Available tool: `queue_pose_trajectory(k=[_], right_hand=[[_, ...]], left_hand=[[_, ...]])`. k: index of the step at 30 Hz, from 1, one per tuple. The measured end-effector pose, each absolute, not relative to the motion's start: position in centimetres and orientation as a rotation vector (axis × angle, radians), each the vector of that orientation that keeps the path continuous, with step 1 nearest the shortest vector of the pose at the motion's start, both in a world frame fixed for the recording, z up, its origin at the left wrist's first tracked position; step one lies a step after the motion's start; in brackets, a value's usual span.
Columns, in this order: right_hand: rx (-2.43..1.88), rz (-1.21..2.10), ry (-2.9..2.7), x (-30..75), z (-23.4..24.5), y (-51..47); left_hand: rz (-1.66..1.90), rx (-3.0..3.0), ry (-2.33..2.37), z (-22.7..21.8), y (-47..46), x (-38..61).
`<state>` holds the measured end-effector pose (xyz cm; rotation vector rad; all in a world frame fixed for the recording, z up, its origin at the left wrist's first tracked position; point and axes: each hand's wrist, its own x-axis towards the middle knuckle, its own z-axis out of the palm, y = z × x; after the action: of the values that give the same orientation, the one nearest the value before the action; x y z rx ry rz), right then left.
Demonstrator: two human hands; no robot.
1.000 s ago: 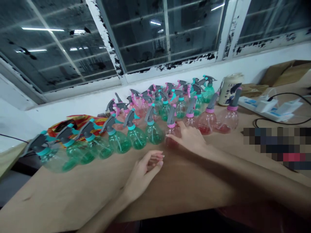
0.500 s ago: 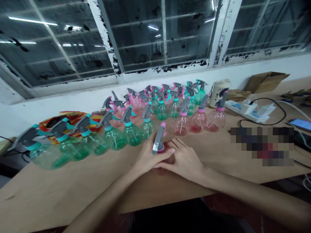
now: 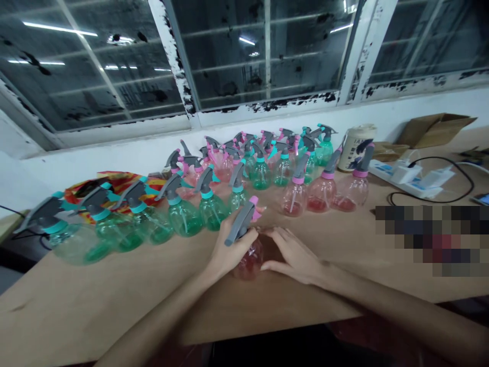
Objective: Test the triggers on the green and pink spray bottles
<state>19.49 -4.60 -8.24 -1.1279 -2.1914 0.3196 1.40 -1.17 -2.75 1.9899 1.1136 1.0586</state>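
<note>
A pink spray bottle (image 3: pixel 250 260) with a grey trigger head and pink nozzle stands on the table in front of me, some red liquid inside. My left hand (image 3: pixel 229 244) is wrapped round its neck from the left, fingers partly hidden behind the head. To the bottle's right, my right hand (image 3: pixel 294 255) is apart from its body with thumb and fingers spread; its fingertips come close to the neck. Just beyond stand a green spray bottle (image 3: pixel 237 198) on the left and a pink-collared spray bottle (image 3: pixel 293 198) on the right.
Several green spray bottles (image 3: pixel 184 216) line the left, and more green and pink ones crowd by the wall. A patterned cloth or bag (image 3: pixel 82 196) lies behind. To the right are a cream canister (image 3: pixel 355 150), a white power strip (image 3: pixel 405 178), cables and a cardboard box (image 3: pixel 435 130).
My right hand has come away from the bottle and opened to its right. The bottle's head has turned and shifted slightly left in my left hand. The view has swung a little left.
</note>
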Motion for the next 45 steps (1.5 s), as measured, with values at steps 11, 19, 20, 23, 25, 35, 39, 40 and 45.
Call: queue_pose_trajectory(k=[11, 19, 20, 23, 25, 35, 39, 40, 45], right_hand=[[-1.218, 0.304, -2.307, 24.0, -11.7, -0.8], [-1.205, 0.308, -2.305, 23.7, -12.1, -0.5], [-1.206, 0.31, -2.306, 23.7, -12.1, -0.6], [-1.225, 0.322, -2.313, 23.7, -12.1, -0.6], [-1.243, 0.338, -2.32, 23.7, -12.0, -0.6], [-1.242, 0.377, -2.298, 23.9, -11.6, -0.8], [-1.266, 0.369, -2.319, 23.9, -11.5, -0.8], [-1.27, 0.365, -2.327, 23.9, -11.5, -0.8], [-1.256, 0.377, -2.332, 24.0, -11.5, -0.8]], left_hand=[[0.982, 2.028, 1.052, -1.8, 0.6, 2.9], [0.936, 2.055, 1.03, -1.8, 1.6, 3.4], [0.929, 2.061, 1.027, -1.8, 1.6, 3.4], [0.928, 2.075, 1.032, -1.6, 1.7, 3.3], [0.916, 2.074, 1.042, -1.6, 1.6, 3.3], [0.89, 2.069, 1.019, -1.5, 1.5, 2.9], [0.889, 2.039, 1.052, -1.3, 1.5, 3.0], [0.897, 2.041, 1.056, -1.2, 1.5, 3.0], [0.932, 2.073, 0.993, -1.2, 1.5, 3.1]])
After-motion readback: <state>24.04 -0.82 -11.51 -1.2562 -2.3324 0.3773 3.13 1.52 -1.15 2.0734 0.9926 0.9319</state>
